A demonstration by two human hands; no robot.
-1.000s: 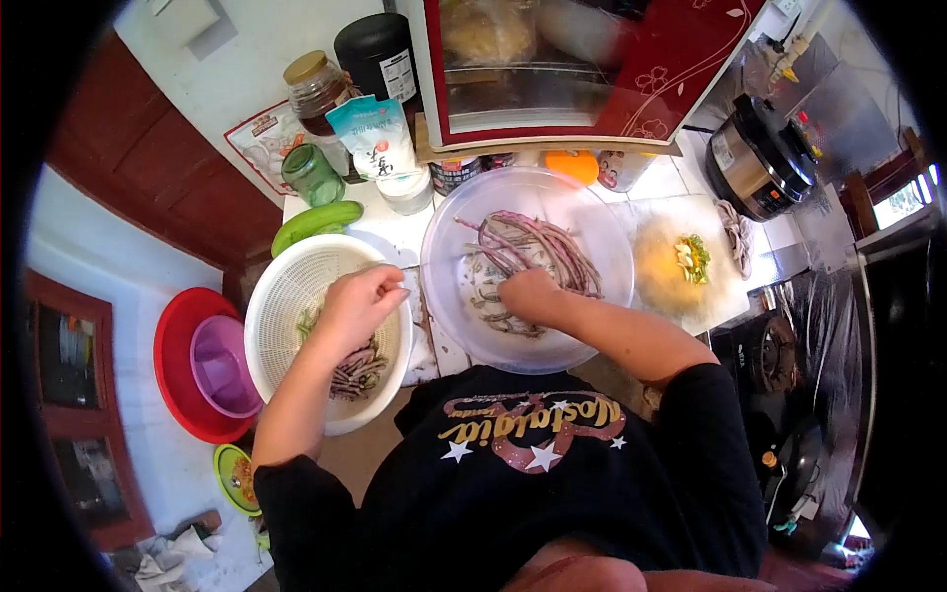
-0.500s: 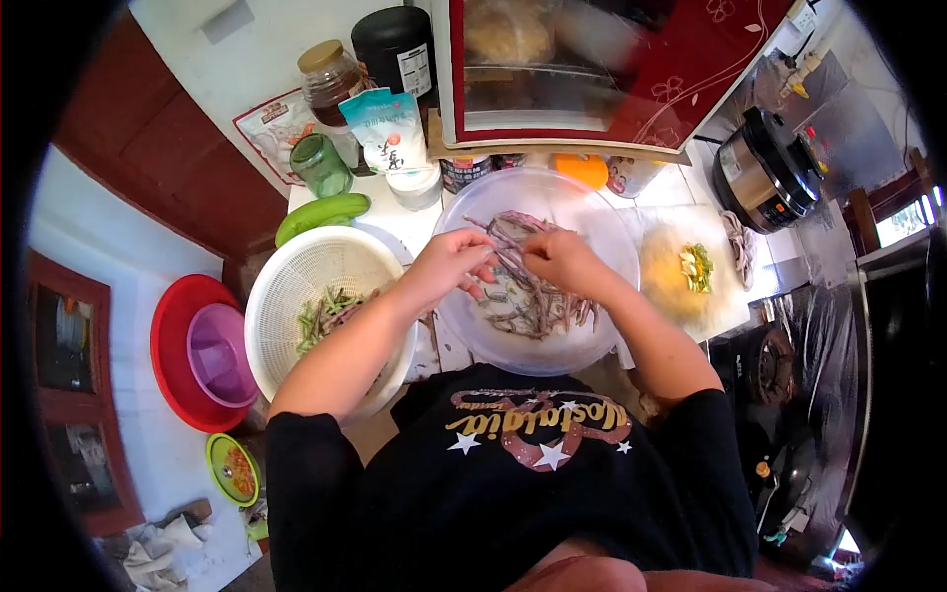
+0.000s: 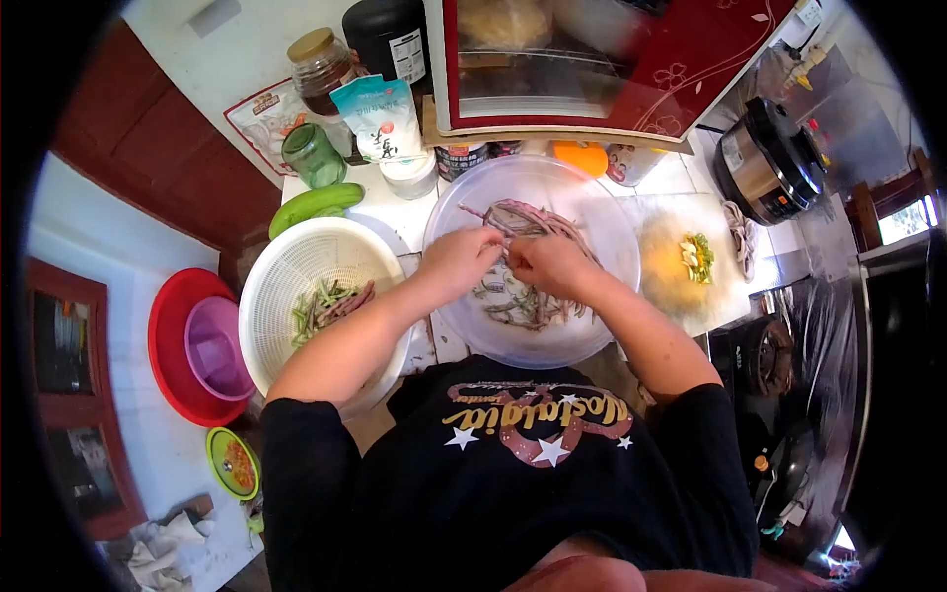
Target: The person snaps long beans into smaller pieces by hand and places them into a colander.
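Over a large translucent basin (image 3: 612, 212) my two hands are close together, fingertips nearly touching. My left hand (image 3: 462, 260) pinches a purple long bean, whose thin end sticks out above the fingers. My right hand (image 3: 552, 264) is closed at the same spot, its fingertips on the bean too; the gripped part is mostly hidden. More purple long beans (image 3: 538, 217) lie in the basin behind and below my hands, some as short pieces. Left of the basin, a white colander (image 3: 266, 286) holds green and purple bean pieces (image 3: 330, 306), partly behind my left forearm.
A cutting board (image 3: 681, 306) with chopped green and pale pieces (image 3: 696, 259) lies to the right. Behind stand a green glass jar (image 3: 314, 158), a white-and-teal bag (image 3: 380, 118) and a red-framed cabinet (image 3: 681, 89). A pressure cooker (image 3: 767, 163) sits at the far right.
My hands have come closer together, the left moving slightly right. The right fingers have turned down toward the left fingertips. The whole view has shifted slightly.
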